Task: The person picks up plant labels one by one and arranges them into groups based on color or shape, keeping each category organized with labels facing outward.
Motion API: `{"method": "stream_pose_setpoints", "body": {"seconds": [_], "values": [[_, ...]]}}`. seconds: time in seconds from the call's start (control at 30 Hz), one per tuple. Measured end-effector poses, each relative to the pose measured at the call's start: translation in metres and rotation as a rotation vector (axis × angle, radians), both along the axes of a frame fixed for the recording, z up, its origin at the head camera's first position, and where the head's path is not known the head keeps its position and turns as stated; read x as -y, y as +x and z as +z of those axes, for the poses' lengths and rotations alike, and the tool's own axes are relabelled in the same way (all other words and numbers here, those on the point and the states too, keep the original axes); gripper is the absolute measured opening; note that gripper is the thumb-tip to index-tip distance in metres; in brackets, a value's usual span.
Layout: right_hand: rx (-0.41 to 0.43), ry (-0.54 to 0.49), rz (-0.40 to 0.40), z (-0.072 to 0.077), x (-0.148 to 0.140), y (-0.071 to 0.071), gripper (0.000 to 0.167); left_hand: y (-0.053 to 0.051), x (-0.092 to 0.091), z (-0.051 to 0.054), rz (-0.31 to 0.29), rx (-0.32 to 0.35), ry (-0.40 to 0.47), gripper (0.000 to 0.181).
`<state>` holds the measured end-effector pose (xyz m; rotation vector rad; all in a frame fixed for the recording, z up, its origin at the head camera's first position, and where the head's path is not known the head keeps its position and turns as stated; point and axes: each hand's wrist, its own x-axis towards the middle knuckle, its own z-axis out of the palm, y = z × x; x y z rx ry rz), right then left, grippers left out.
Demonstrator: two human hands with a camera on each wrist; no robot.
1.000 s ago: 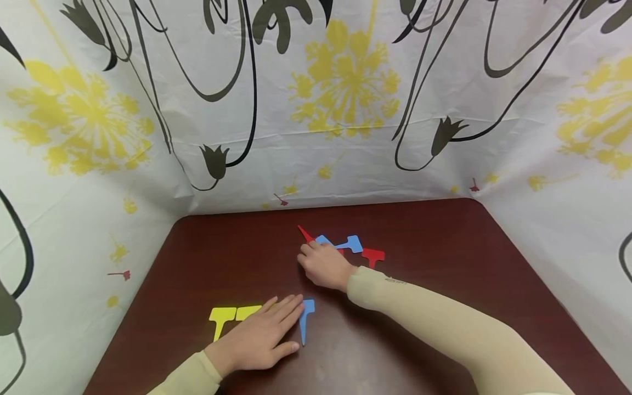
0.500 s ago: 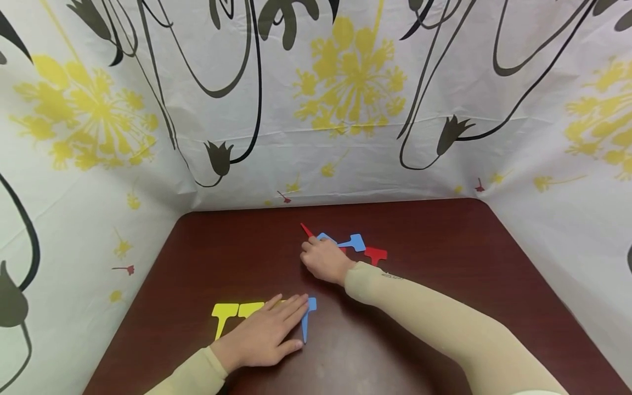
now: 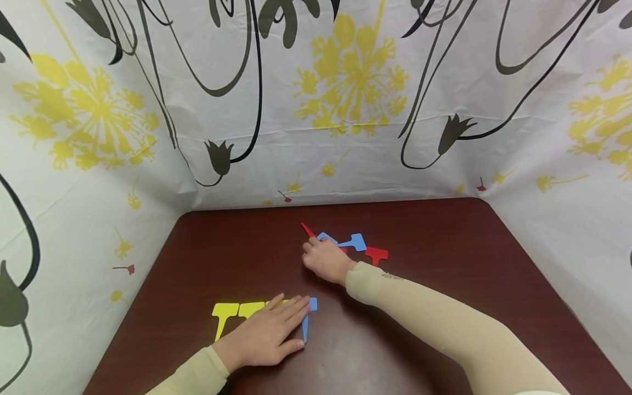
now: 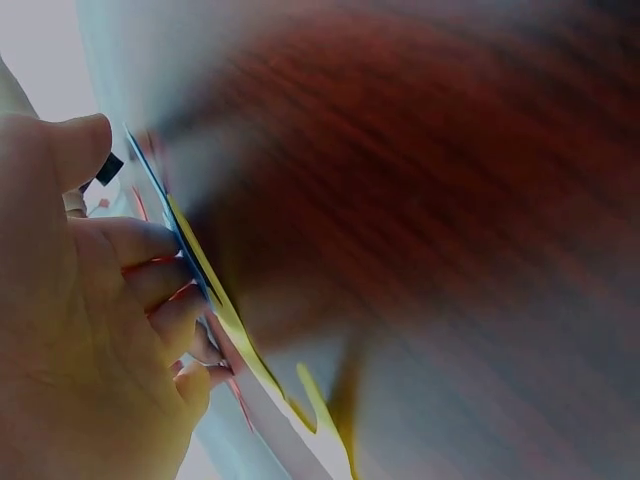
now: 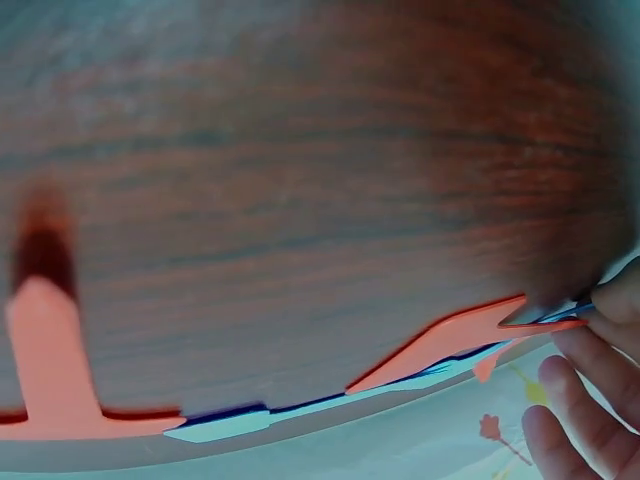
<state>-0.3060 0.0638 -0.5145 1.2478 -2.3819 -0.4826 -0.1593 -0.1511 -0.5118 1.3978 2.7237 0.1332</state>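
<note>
The left hand [image 3: 263, 337], fingers straight, has slid slightly over the near blue tag [image 3: 305, 326], whose tip points toward the person, long axis front-to-back; the right hand [image 3: 328, 260] pinches a far blue tag [image 5: 570, 313].

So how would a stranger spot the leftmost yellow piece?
On the dark reddish table in the head view, find the left hand lying over a row of flat pieces. The yellow T at the row's left end is it; unlike the next yellow piece, its stem shows.
</note>
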Motion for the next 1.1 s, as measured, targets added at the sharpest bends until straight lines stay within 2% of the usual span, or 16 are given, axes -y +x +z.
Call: {"method": "stream_pose_setpoints", "body": {"seconds": [0.17,0.27,0.4,0.53,0.7,0.9,1.1], "values": [[-0.02,-0.037,0.042,0.0,-0.003,-0.001,0.01,0.0,-0.001,0.001,-0.012,-0.015,-0.001,0.068],[-0.026,-0.091,0.066,0.0,-0.006,-0.003,0.01,0.0,-0.001,0.001,-0.01,-0.001,0.003,0.069],[-0.02,-0.211,0.098,0.003,-0.01,-0.008,0.011,0.0,-0.001,0.001,-0.004,0.015,0.006,0.069],[0.01,-0.344,0.098,0.012,-0.013,-0.01,0.011,0.0,0.0,0.0,-0.01,0.002,0.005,0.069],[0.122,-0.508,0.013,0.025,-0.016,-0.009,0.01,0.0,0.001,-0.001,-0.018,-0.013,0.012,0.068],[0.309,-0.69,-0.115,0.044,-0.018,-0.004,0.013,0.0,0.0,0.0,-0.024,-0.03,0.014,0.068],[0.425,-0.816,-0.146,0.055,-0.023,0.001,0.011,0.0,0.0,0.0,-0.026,-0.031,0.008,0.068]]}}
